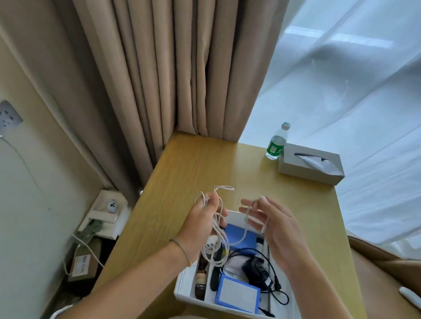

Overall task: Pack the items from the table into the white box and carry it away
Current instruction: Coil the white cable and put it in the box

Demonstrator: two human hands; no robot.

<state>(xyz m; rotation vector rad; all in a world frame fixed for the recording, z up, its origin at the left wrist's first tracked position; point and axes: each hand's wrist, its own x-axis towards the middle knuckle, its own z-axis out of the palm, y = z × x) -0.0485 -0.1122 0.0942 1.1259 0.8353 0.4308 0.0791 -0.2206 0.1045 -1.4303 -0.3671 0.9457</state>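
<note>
Heavy beige curtains hang in deep folds beside a sheer white drape. Below them a rectangular wooden table with a smooth yellow grain fills the middle. On its near end sits the white box, open-topped with thin straight walls. Inside it lie a blue-edged flat case with a pale face, a second blue block farther back, a black power adapter with its looping black lead, a small dark bottle along the left wall, and a black comb-like piece.

At the far right corner stand a grey tissue box, a tissue poking from its slot, and a clear plastic bottle with a green label.

Both hands hover above the box. The left hand grips a bundle of thin white cable, loops trailing down into the box. The right hand pinches the cable's other end between thumb and fingers.
</note>
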